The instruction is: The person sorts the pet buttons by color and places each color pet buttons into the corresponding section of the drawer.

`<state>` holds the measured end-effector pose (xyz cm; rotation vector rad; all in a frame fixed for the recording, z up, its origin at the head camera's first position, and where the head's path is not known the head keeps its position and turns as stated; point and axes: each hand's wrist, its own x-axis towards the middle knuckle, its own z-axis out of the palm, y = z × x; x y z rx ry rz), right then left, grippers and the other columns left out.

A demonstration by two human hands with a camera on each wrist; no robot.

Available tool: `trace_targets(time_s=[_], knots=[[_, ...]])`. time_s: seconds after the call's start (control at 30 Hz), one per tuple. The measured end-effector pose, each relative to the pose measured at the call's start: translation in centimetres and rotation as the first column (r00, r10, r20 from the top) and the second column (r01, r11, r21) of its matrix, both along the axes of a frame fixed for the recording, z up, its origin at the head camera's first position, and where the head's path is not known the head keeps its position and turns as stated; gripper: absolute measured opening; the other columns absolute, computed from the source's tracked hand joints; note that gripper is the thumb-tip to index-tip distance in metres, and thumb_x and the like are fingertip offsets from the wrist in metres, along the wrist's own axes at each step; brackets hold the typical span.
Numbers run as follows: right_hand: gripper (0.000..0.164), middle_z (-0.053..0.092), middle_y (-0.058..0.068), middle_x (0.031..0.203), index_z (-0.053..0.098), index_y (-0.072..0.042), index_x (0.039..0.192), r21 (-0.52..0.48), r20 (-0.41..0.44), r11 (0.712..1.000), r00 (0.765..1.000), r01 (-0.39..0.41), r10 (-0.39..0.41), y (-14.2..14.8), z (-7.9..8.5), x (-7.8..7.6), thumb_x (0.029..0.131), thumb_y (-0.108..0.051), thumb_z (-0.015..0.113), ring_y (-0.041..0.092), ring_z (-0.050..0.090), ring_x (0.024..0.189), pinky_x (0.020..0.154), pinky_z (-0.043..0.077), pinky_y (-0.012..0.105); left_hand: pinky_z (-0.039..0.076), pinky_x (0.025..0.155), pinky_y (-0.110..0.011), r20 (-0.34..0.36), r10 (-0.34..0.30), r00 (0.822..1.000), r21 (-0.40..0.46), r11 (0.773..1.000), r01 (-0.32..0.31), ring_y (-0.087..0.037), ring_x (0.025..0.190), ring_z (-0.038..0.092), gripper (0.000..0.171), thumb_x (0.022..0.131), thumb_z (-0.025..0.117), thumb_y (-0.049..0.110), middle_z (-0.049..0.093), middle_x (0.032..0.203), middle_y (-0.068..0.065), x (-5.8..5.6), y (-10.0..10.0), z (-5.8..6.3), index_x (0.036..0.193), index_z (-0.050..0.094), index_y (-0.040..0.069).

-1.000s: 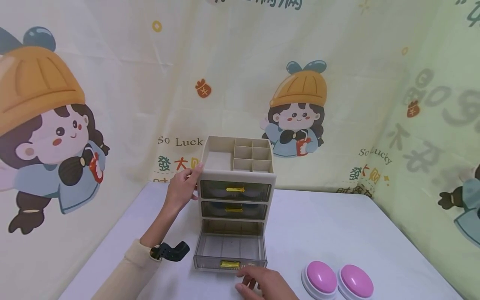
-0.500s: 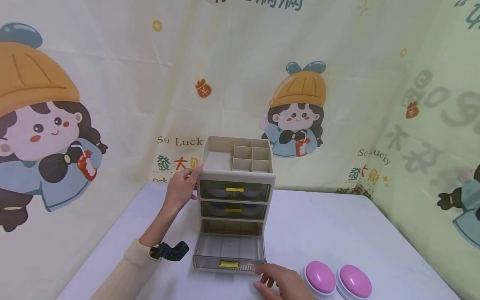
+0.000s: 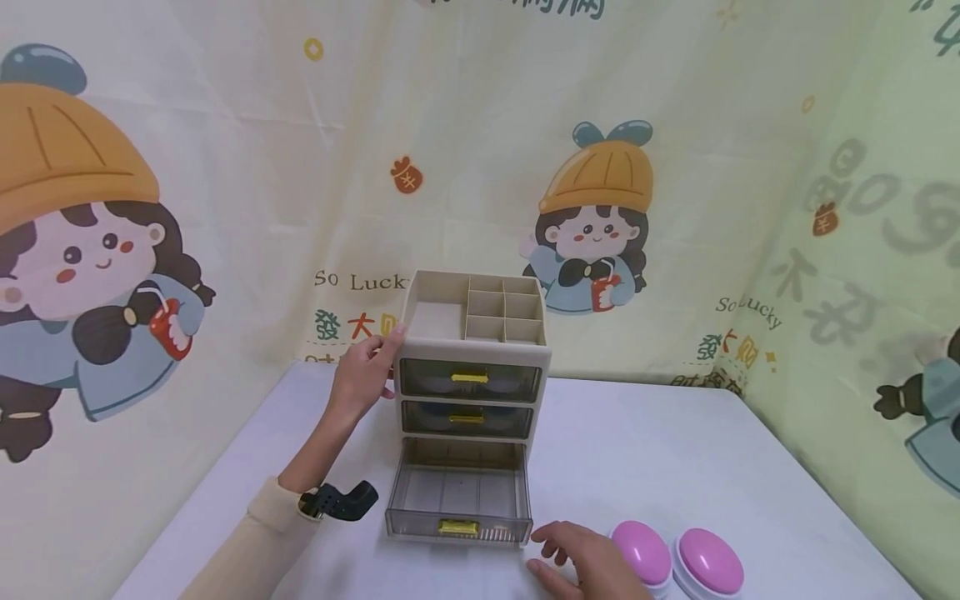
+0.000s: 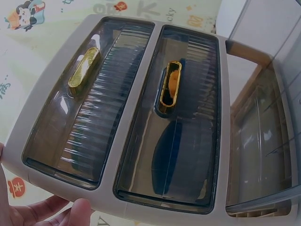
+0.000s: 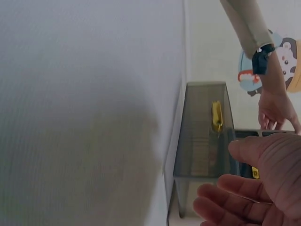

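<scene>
A beige desktop drawer organizer (image 3: 472,354) stands on the table with a divided open tray on top. Its bottom drawer (image 3: 459,496), grey and see-through with a gold handle, is pulled out. The two upper drawers are closed, and dark blue shapes show through the middle drawer (image 4: 171,122) in the left wrist view. My left hand (image 3: 363,375) rests against the organizer's left side, its fingers touching near the upper edge. Beside the right front corner of the pulled-out drawer is my right hand (image 3: 585,558), fingers loosely bent, holding nothing.
Two pink-topped round push buttons with white bases, the left button (image 3: 641,552) and right button (image 3: 710,562), sit right of the drawer, close by my right hand. The white table (image 3: 630,450) ends at a printed cloth backdrop (image 3: 465,125).
My right hand has moved rightward from the bottom drawer's front, past its right corner, toward the pink buttons. My left hand, the organizer and the drawer look unchanged.
</scene>
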<state>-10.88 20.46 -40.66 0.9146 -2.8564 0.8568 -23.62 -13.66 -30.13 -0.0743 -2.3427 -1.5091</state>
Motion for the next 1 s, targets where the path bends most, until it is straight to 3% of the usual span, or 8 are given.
trace_targets(time_s=[0.1,0.33,0.5,0.7,0.8,1.0], knots=[[0.032,0.069,-0.007,0.09,0.07,-0.014,0.11,0.061,-0.097,0.997,0.994,0.048,-0.042,0.4,0.1,0.0,0.094,-0.041,0.073,0.003,0.06,0.078,0.062,0.052,0.024,0.058,0.054,-0.027,-0.002,-0.002,1.0,-0.005,1.0,0.002,-0.03,0.086,0.069,0.066,0.102,0.048,0.061,0.068,0.104,-0.021,0.0,0.0,0.0,0.122,0.068,0.001],[0.034,0.069,-0.007,0.094,0.07,-0.015,0.111,0.103,-0.092,0.983,0.985,0.154,-0.145,1.6,0.4,0.0,0.092,-0.043,0.075,0.004,0.061,0.081,0.064,0.054,0.025,0.058,0.054,-0.027,-0.003,0.001,1.0,-0.01,1.0,-0.001,-0.029,0.086,0.069,0.066,0.102,0.048,0.061,0.068,0.103,-0.021,0.0,-0.1,0.0,0.12,0.068,0.001],[0.032,0.069,-0.011,0.096,0.071,-0.019,0.111,0.081,-0.166,0.964,0.957,0.252,-0.237,2.6,0.4,0.4,0.089,-0.041,0.078,0.004,0.063,0.084,0.068,0.056,0.026,0.058,0.054,-0.028,-0.004,-0.002,1.0,-0.006,1.0,0.002,-0.029,0.086,0.069,0.066,0.102,0.048,0.061,0.068,0.104,-0.021,-0.1,-0.1,-0.1,0.119,0.068,0.001],[0.041,0.069,-0.011,0.105,0.072,-0.022,0.115,0.131,-0.059,0.886,0.896,0.444,-0.44,3.5,1.1,0.3,0.084,-0.046,0.082,0.009,0.062,0.095,0.082,0.06,0.035,0.059,0.055,-0.029,0.002,-0.002,1.0,-0.008,1.0,0.002,-0.03,0.087,0.069,0.067,0.101,0.048,0.063,0.069,0.106,-0.021,-0.2,-0.1,0.0,0.12,0.068,0.002],[0.042,0.07,-0.008,0.111,0.072,-0.02,0.117,0.119,-0.057,0.875,0.883,0.469,-0.466,4.1,1.2,0.5,0.084,-0.043,0.083,0.012,0.063,0.102,0.089,0.06,0.04,0.059,0.055,-0.029,0.005,0.0,1.0,-0.01,1.0,0.0,-0.03,0.088,0.07,0.067,0.101,0.047,0.063,0.069,0.107,-0.021,-0.2,-0.1,0.0,0.12,0.068,0.002],[0.044,0.069,-0.006,0.109,0.072,-0.017,0.118,0.116,-0.024,0.855,0.862,0.505,-0.506,5.1,1.3,0.4,0.084,-0.043,0.083,0.011,0.061,0.095,0.084,0.061,0.038,0.059,0.056,-0.029,0.003,-0.003,1.0,-0.014,1.0,0.003,-0.031,0.089,0.07,0.068,0.101,0.047,0.063,0.069,0.109,-0.021,-0.2,0.0,-0.1,0.123,0.067,0.002]])
